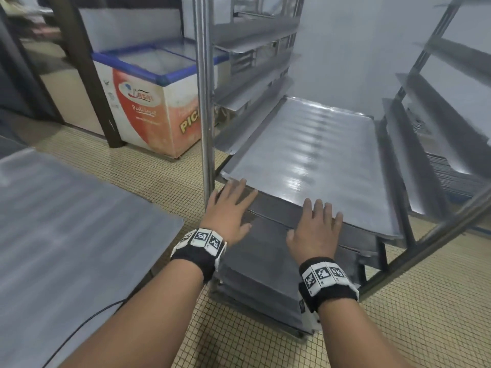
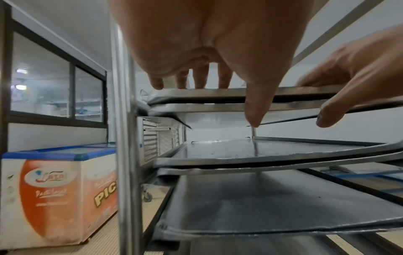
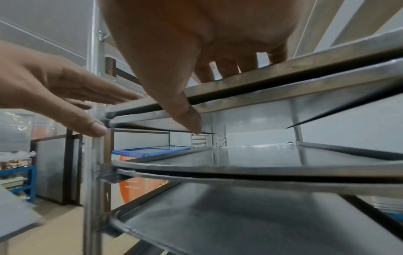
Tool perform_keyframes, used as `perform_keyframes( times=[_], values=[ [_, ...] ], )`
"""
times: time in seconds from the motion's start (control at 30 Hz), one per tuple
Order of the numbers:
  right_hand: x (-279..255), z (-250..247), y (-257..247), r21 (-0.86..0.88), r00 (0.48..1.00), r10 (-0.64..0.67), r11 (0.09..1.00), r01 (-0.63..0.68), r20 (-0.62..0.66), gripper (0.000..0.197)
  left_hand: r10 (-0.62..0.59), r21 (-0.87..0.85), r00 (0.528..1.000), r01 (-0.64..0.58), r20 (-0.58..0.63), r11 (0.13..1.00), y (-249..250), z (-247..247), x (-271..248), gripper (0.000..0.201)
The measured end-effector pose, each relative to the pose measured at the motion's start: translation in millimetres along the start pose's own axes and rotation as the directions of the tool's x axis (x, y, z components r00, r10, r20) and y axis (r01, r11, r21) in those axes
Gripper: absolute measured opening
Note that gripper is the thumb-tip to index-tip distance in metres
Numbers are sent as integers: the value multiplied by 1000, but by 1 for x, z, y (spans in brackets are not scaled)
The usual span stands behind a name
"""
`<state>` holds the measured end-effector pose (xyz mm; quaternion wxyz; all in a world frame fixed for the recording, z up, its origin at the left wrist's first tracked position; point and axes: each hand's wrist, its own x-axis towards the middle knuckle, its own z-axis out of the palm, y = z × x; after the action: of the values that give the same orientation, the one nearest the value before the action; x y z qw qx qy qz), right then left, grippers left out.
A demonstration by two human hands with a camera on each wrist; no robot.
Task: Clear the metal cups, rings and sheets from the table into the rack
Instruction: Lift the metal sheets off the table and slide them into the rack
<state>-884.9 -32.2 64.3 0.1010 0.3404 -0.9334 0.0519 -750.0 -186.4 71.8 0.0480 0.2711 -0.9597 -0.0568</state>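
A shiny metal sheet (image 1: 313,160) lies on a runner level of the steel rack (image 1: 204,102), its front edge toward me. My left hand (image 1: 239,205) rests with straight fingers on the sheet's front left corner. My right hand (image 1: 310,221) lies flat on the front edge further right. In the left wrist view my left fingers (image 2: 191,81) sit on top of the sheet edge (image 2: 218,93) while the thumb hangs in front of it. The right wrist view shows my right fingers (image 3: 229,69) on the same edge (image 3: 283,75). Neither hand grips anything. No cups or rings are in view.
More sheets (image 2: 261,150) fill the rack levels below the hands. The grey table (image 1: 66,221) stands at my left with a black cable hanging off it. A chest freezer (image 1: 159,96) stands behind the rack's left post. Stacked sheets (image 1: 451,176) lie at the right. The floor is tiled.
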Motion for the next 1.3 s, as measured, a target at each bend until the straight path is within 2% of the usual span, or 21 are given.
perform_keyframes(
  times=[0.07, 0.17, 0.27, 0.37, 0.43, 0.47, 0.57, 0.63, 0.73, 0.83, 0.93, 1.03, 1.2, 1.3],
  values=[
    [-17, -1, -20, 78, 999, -34, 996, 35, -14, 91, -86, -31, 996, 86, 20, 996, -16, 3, -23, 75],
    [-39, 2, -54, 118, 983, -164, 981, 154, 83, 94, -252, -148, 963, 264, 94, 953, -50, 10, -59, 69],
    [-54, 9, -89, 228, 932, -311, 937, 266, 187, 80, -404, -171, 904, 424, 137, 890, -88, 17, -100, 65],
    [-63, 16, -126, 337, 885, -413, 882, 330, 215, 60, -556, -174, 817, 576, 153, 799, -126, 30, -143, 63],
    [-65, 23, -152, 367, 847, -471, 854, 369, 246, 46, -662, -160, 728, 685, 176, 711, -150, 43, -169, 64],
    [-66, 27, -164, 364, 823, -499, 845, 392, 272, 39, -724, -146, 664, 748, 187, 648, -160, 50, -182, 65],
    [-64, 46, -202, 393, 755, -564, 812, 431, 336, 35, -869, -120, 428, 904, 250, 411, -183, 71, -213, 76],
    [-60, 62, -225, 409, 688, -625, 774, 484, 369, 36, -909, -129, 304, 952, 286, 278, -189, 83, -231, 83],
    [-53, 81, -255, 446, 581, -705, 708, 548, 405, 29, -944, -117, 154, 985, 292, 124, -185, 102, -258, 99],
    [-43, 98, -280, 452, 533, -749, 662, 597, 393, 36, -971, -94, -6, 995, 240, -29, -177, 117, -273, 122],
    [-31, 116, -297, 393, 519, -771, 636, 664, 370, 52, -966, -140, -100, 981, 239, -137, -179, 116, -273, 144],
    [-14, 128, -308, 349, 542, -754, 654, 671, 371, 72, -930, -165, -220, 947, 293, -277, -176, 109, -272, 161],
    [17, 144, -315, 374, 580, -664, 746, 551, 472, 107, -883, -235, -356, 870, 306, -433, -163, 104, -271, 165],
    [30, 150, -320, 470, 603, -623, 779, 416, 498, 122, -846, -251, -434, 821, 308, -513, -154, 101, -272, 160]
  ],
)
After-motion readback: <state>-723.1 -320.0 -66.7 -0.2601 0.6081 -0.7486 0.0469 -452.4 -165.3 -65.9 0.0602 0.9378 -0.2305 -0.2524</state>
